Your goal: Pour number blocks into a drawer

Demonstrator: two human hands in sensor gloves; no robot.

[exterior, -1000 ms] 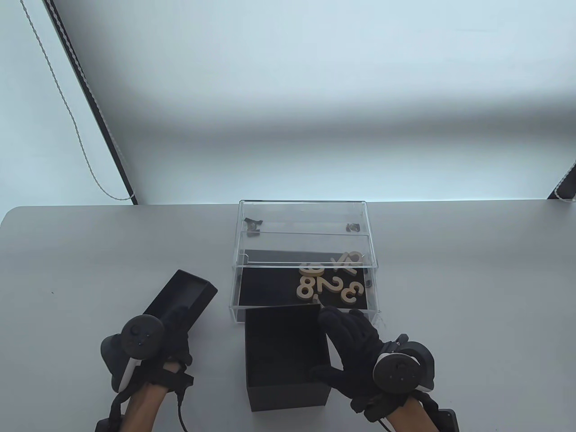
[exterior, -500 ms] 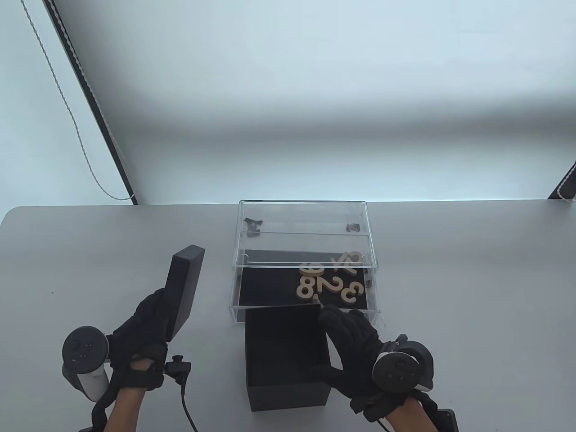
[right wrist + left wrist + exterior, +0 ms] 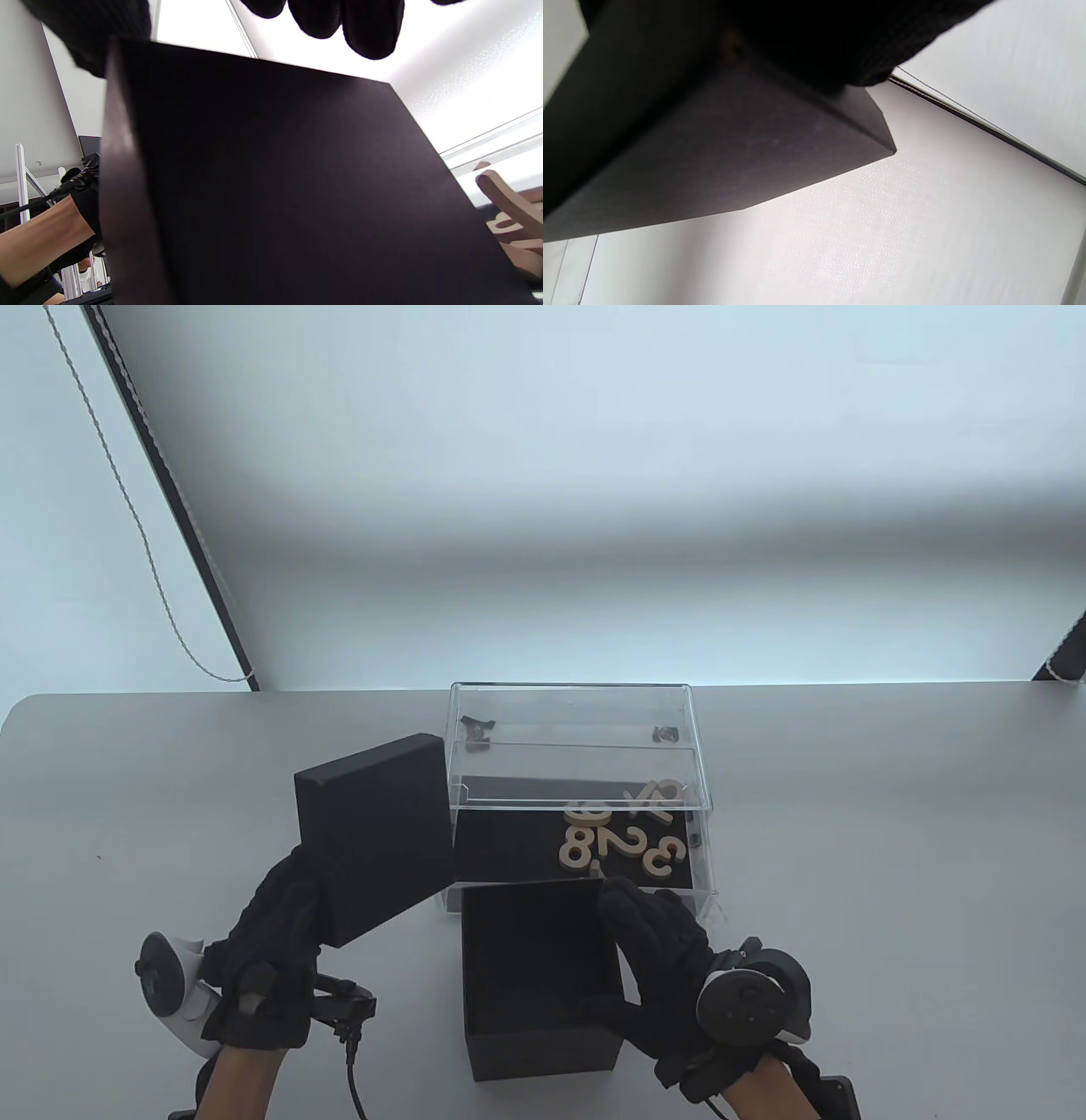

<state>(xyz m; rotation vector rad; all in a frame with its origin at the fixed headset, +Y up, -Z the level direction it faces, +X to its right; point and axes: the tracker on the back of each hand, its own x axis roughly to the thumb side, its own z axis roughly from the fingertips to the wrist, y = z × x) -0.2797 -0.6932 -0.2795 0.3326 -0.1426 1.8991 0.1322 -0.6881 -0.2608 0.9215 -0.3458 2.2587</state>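
Several wooden number blocks (image 3: 624, 836) lie on the black floor of a clear drawer (image 3: 704, 848) pulled out from its clear case (image 3: 568, 712). An open black box (image 3: 539, 976) stands in front of the drawer. My right hand (image 3: 657, 963) grips its right wall. The box fills the right wrist view (image 3: 271, 190), with blocks at the right edge (image 3: 509, 212). My left hand (image 3: 271, 942) holds the black box lid (image 3: 373, 836) above the table, closed side up, left of the drawer. The lid's underside shows in the left wrist view (image 3: 721, 152).
The grey table (image 3: 891, 857) runs wide on both sides. Its far edge meets a pale wall. A cable (image 3: 352, 1069) trails from my left wrist at the near edge.
My left hand has lifted the lid off the table, turned it over and carried it right, toward the drawer. The right hand and the box have stayed still.
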